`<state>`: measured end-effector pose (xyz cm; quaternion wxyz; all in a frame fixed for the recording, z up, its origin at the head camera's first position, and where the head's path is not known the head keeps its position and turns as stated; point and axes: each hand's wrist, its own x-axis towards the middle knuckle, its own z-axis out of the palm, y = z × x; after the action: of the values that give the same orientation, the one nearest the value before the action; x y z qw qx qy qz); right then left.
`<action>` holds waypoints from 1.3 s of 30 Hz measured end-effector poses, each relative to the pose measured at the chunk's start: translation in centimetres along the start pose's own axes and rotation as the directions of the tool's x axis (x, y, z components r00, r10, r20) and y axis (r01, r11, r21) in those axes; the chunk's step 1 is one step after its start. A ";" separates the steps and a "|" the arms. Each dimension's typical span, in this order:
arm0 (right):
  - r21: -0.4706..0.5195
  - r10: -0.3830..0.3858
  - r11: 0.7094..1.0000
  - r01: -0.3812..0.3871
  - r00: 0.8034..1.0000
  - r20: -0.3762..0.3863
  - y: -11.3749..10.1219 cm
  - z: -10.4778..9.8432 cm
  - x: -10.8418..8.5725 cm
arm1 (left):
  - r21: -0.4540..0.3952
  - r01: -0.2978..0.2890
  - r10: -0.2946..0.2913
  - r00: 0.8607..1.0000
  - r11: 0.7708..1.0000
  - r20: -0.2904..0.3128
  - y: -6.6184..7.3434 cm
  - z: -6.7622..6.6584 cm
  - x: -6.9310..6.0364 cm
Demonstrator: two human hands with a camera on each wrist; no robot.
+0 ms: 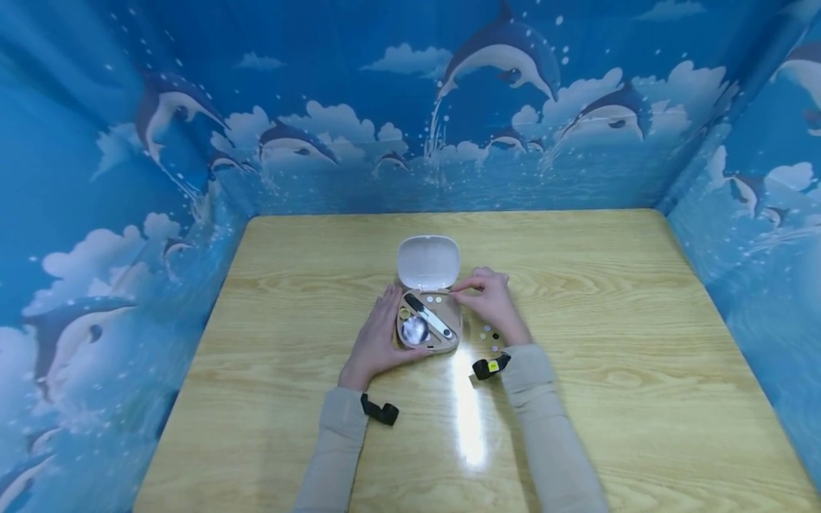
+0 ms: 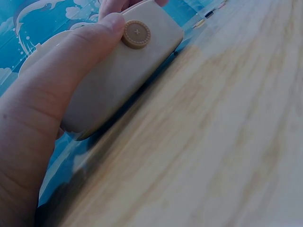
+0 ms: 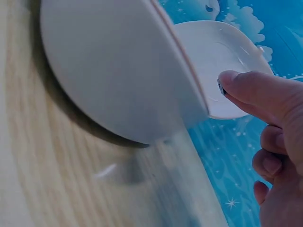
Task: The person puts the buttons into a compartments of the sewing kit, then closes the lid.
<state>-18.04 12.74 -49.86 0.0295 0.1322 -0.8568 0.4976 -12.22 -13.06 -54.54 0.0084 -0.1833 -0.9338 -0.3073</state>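
A beige sewing box (image 1: 454, 324) sits on the table with its white lid (image 1: 428, 262) raised at the back. Inside are a tool with a black and white handle (image 1: 431, 316), a round shiny silver piece (image 1: 415, 330), a small gold-coloured piece (image 1: 404, 313) and pale buttons (image 1: 434, 299). My left hand (image 1: 378, 338) grips the box, fingers along its left side and thumb at the front, beside a button-shaped catch (image 2: 137, 34). Over the box's back right corner, my right hand (image 1: 490, 299) pinches a small dark button (image 3: 221, 87) between thumb and forefinger.
Several loose buttons (image 1: 495, 336), pale and dark, lie on the wooden table (image 1: 616, 342) right of the box, near the right wrist. A blue dolphin-print curtain (image 1: 359, 107) stands behind the table and along both sides. Each wrist wears a black camera (image 1: 385, 413).
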 end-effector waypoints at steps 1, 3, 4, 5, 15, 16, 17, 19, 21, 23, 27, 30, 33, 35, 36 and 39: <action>-0.013 -0.009 1.000 0.009 1.000 0.001 0.1 0.2 0.0 | 0.002 -0.001 0.001 1.000 1.000 0.000 0.0 0.0 0.0; -0.030 -0.019 0.999 0.019 1.000 0.000 0.2 0.5 0.1 | 0.008 -0.005 0.005 1.000 1.000 0.002 0.0 0.0 0.0; -0.039 -0.024 0.999 0.024 1.000 0.000 0.2 0.6 0.1 | 0.012 -0.008 0.008 1.000 1.000 0.003 0.0 -0.1 0.0; -0.048 -0.029 0.998 0.029 1.000 0.003 0.3 0.7 0.0 | 0.017 -0.012 0.011 1.000 1.000 0.004 0.0 -0.1 -0.1; -0.145 -0.079 0.986 0.082 0.996 0.031 0.4 1.6 -0.4 | 0.017 -0.020 0.020 1.000 1.000 0.001 -0.1 0.0 -0.2; -0.161 -0.089 0.983 0.093 0.996 0.030 0.5 1.7 -0.4 | 0.015 -0.017 0.017 1.000 1.000 0.002 0.0 0.0 -0.2; -0.174 -0.099 0.979 0.102 0.995 0.027 0.5 1.8 -0.4 | 0.013 -0.014 0.014 1.000 1.000 0.002 0.0 0.0 -0.2; -0.194 -0.114 0.974 0.116 0.993 0.018 0.6 1.9 -0.5 | 0.013 -0.013 0.013 1.000 1.000 0.001 0.0 0.0 -0.2; -0.209 -0.124 0.970 0.123 0.992 0.010 0.6 2.0 -0.5 | 0.012 -0.012 0.012 1.000 1.000 0.000 0.0 0.0 -0.2; -0.216 -0.123 0.969 0.122 0.992 0.005 0.5 2.0 -0.5 | 0.013 -0.009 0.009 1.000 1.000 0.001 0.0 0.1 -0.2; -0.217 -0.115 0.970 0.113 0.993 0.002 0.5 2.0 -0.6 | 0.017 -0.006 0.005 1.000 1.000 0.005 -0.1 0.1 -0.1; -0.210 -0.116 0.971 0.113 0.993 0.000 0.5 2.0 -0.6 | 0.019 -0.009 0.009 1.000 1.000 0.007 -0.1 0.0 -0.1; -0.202 -0.112 0.973 0.109 0.994 -0.004 0.6 2.0 -0.6 | 0.020 -0.012 0.012 1.000 1.000 0.005 0.0 0.0 -0.1; -0.198 -0.105 0.975 0.102 0.994 -0.003 0.5 1.9 -0.6 | 0.017 -0.011 0.011 1.000 1.000 0.004 0.0 0.0 0.0; -0.196 -0.101 0.976 0.099 0.995 -0.002 0.5 1.9 -0.6 | 0.016 -0.009 0.009 1.000 1.000 0.004 -0.1 0.0 -0.1; -0.193 -0.095 0.977 0.093 0.995 0.000 0.5 1.9 -0.6 | 0.017 -0.010 0.010 1.000 1.000 0.003 -0.1 0.0 0.0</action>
<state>-17.40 11.49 -51.37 0.0697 0.1667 -0.8936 0.4110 -12.19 -13.09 -54.61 0.0100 -0.1884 -0.9355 -0.2988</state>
